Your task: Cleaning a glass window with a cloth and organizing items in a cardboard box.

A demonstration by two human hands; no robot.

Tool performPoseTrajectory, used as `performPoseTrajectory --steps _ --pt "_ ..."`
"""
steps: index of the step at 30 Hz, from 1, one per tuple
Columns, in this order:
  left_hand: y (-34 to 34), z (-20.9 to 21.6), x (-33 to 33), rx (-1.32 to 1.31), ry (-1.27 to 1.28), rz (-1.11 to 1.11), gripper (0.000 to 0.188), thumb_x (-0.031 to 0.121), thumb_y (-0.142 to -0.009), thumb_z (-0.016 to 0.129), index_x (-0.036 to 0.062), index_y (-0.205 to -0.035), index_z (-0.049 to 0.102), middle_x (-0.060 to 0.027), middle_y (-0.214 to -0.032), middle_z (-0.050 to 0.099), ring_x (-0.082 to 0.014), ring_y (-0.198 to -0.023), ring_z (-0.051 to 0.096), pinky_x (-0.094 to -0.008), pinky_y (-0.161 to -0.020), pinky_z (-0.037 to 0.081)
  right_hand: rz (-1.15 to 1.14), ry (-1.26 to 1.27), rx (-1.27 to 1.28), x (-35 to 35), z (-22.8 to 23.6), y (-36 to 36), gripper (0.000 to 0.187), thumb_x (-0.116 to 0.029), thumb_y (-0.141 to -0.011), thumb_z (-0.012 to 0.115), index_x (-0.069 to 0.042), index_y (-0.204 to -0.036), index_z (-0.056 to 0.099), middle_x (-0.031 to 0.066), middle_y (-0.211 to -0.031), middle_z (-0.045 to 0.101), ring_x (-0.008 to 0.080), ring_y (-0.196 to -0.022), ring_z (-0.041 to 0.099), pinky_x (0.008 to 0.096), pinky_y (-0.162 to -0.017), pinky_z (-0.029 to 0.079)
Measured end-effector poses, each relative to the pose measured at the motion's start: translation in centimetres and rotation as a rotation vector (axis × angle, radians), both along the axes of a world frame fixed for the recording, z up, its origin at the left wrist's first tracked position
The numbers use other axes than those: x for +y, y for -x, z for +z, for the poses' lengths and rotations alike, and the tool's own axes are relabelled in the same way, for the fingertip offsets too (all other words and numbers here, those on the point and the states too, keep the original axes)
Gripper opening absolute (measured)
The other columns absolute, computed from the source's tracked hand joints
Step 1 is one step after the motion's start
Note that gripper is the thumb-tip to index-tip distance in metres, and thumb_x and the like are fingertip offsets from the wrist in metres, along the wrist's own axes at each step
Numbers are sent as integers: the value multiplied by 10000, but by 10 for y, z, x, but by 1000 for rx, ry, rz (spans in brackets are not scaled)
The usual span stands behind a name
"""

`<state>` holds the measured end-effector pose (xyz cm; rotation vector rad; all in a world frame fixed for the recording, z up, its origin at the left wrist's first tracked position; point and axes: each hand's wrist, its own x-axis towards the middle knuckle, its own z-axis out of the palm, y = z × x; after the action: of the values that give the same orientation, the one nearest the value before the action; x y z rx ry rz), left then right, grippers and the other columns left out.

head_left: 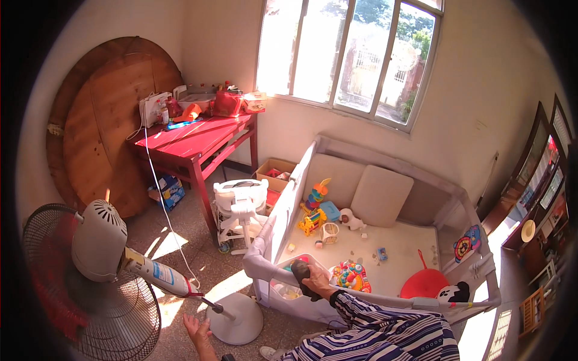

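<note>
My right hand (pixel 317 281) reaches out over the near left corner of the grey playpen (pixel 260 260), its fingers closed on a dark grey-brown object (pixel 300 271) whose kind I cannot make out. Below that object stands a whitish translucent bin (pixel 282 289) with coloured things inside. Beside my right hand, a colourful activity toy (pixel 351 277) lies on the playpen mat. My left hand (pixel 198 330) is low, next to the round white base (pixel 238 322) of a standing fan, with its fingers apart and nothing in them.
The fan's head (pixel 99 240) and wire cage fill the lower left. A white cord (pixel 158 192) runs down from the red table (pixel 180 144). A white high chair (pixel 241 201) stands between table and playpen. Several toys, a cushion (pixel 380 195) and a red round item (pixel 423 284) lie inside the playpen.
</note>
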<state>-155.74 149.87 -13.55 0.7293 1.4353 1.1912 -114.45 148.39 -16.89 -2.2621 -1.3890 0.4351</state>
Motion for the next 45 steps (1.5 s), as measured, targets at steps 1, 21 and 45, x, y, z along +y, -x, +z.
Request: performPoseTrajectory --steps 1,21,45 --pt "-1 5 3 -9 10 -18 981 182 -595 715 166 -1402 159 -194 -1429 177 -342 -1299 228 -484 -808 392 -11 5 -1 2 0 -1 481 -240 -629 635 -21 -1038 507 254 -1023 490 383 -1018 471 453 -855 419" --pt "0 -57 71 46 76 22 962 129 -571 709 172 -1385 198 -137 -1419 223 -332 -1303 197 -563 -894 278 16 -185 49 -4 21 48 530 -178 -647 623 -37 -1138 480 200 -1010 496 356 -990 479 432 -864 404" --pt "12 -111 97 1 158 -3 557 219 -627 734 104 -1116 492 -13 -1005 546 -169 -916 505 -390 -750 368 240 106 -75 25 18 36 578 -160 -618 660 -13 -1141 464 196 -1071 480 382 -1052 422 450 -884 399"
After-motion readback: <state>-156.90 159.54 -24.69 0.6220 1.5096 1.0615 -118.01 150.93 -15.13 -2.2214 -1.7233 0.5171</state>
